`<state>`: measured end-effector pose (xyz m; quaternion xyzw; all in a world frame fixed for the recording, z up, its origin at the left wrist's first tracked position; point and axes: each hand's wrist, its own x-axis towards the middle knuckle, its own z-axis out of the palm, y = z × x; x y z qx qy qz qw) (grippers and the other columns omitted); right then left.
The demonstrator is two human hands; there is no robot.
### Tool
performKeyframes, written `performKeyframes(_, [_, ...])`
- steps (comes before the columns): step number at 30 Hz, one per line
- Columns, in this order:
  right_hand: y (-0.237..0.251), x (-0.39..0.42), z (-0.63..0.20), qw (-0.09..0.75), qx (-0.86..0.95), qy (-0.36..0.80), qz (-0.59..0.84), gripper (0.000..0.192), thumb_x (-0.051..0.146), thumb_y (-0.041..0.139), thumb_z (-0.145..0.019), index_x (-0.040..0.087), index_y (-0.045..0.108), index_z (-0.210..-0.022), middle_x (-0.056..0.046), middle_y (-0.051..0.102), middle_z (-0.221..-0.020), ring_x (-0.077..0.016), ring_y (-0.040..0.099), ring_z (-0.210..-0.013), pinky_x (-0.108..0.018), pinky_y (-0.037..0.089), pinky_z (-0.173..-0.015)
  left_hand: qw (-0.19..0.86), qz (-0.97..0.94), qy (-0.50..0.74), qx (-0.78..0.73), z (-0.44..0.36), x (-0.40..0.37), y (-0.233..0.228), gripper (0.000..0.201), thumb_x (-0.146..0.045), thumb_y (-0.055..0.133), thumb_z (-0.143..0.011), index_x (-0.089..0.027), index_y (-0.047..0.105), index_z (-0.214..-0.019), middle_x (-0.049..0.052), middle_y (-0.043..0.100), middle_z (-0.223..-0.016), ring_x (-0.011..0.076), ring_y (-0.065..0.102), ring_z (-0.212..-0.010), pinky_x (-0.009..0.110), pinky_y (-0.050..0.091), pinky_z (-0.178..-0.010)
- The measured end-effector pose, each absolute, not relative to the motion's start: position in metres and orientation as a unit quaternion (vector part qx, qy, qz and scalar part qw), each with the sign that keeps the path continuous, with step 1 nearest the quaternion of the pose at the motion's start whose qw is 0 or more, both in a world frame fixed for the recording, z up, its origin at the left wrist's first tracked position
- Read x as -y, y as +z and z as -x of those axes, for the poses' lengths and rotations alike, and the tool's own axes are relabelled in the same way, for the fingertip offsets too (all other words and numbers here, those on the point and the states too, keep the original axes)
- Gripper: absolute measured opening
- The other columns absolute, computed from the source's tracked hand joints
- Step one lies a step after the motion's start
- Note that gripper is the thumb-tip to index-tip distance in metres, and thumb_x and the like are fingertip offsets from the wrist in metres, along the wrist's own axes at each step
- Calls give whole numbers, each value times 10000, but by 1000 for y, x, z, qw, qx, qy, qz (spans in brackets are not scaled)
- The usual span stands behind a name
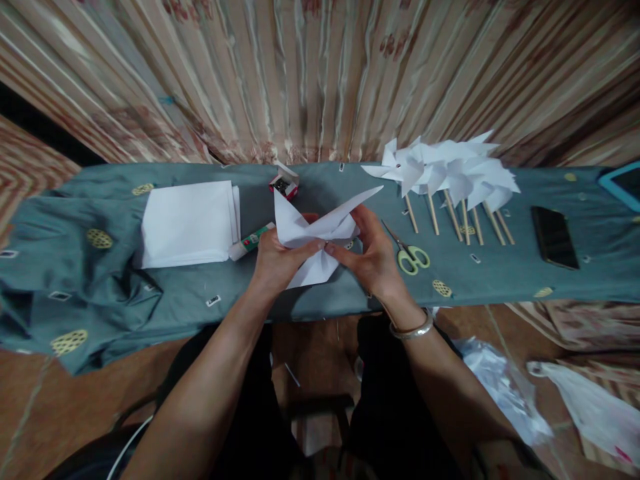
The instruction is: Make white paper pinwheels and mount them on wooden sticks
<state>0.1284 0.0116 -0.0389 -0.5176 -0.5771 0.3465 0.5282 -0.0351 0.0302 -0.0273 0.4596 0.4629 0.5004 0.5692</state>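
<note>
Between my two hands is a white paper pinwheel (pixel 320 230), its blades folded toward the middle and two pointed corners standing up. My left hand (pixel 280 260) grips its left side, with the thumb pressed near the centre. From the right, my right hand (pixel 373 257) holds it the same way, and the two thumb tips almost meet. Fingers behind the paper are mostly hidden. A glue stick (pixel 253 241) lies just left of my left hand. Scissors with light green handles (pixel 413 259) rest beside my right hand. Behind the pinwheel stands an opened small red box (pixel 285 185) with dark small pieces inside.
A stack of white paper (pixel 187 223) lies at the left on the green cloth (pixel 190 293). Several finished pinwheels on sticks (pixel 450 170) lie back right. Farther right are a black phone (pixel 554 237) and a blue-edged device (pixel 625 185). Plastic bags (pixel 505 387) lie on the floor.
</note>
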Motion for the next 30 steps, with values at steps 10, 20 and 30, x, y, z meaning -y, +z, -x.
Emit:
performKeyframes(10, [-26, -7, -139, 469, 555, 384, 570, 933, 365, 866, -637, 270, 400, -1440, -25, 747, -1019, -246, 697, -936, -465, 557, -920, 549, -501, 475, -471, 37, -28, -29, 463, -278, 854, -583, -125, 745, -1006, 26, 749, -780, 138, 656, -654, 230, 530, -629])
performKeyframes(20, [-20, -7, -142, 464, 514, 476, 542, 823, 324, 881, -600, 227, 529, -1338, -22, 754, -914, -233, 711, -791, -433, 613, -778, 532, -530, 452, -482, 36, -28, -29, 467, -314, 862, -582, -133, 743, -996, 37, 748, -785, 159, 670, -671, 233, 531, -614])
performKeyframes(30, [-22, -8, -142, 473, 496, 517, 512, 707, 317, 867, -618, 223, 576, -1256, -10, 742, -872, -214, 703, -752, -399, 620, -715, 538, -531, 446, -480, 36, -27, -29, 472, -316, 848, -603, -144, 733, -1027, 16, 721, -745, 137, 634, -634, 220, 496, -590])
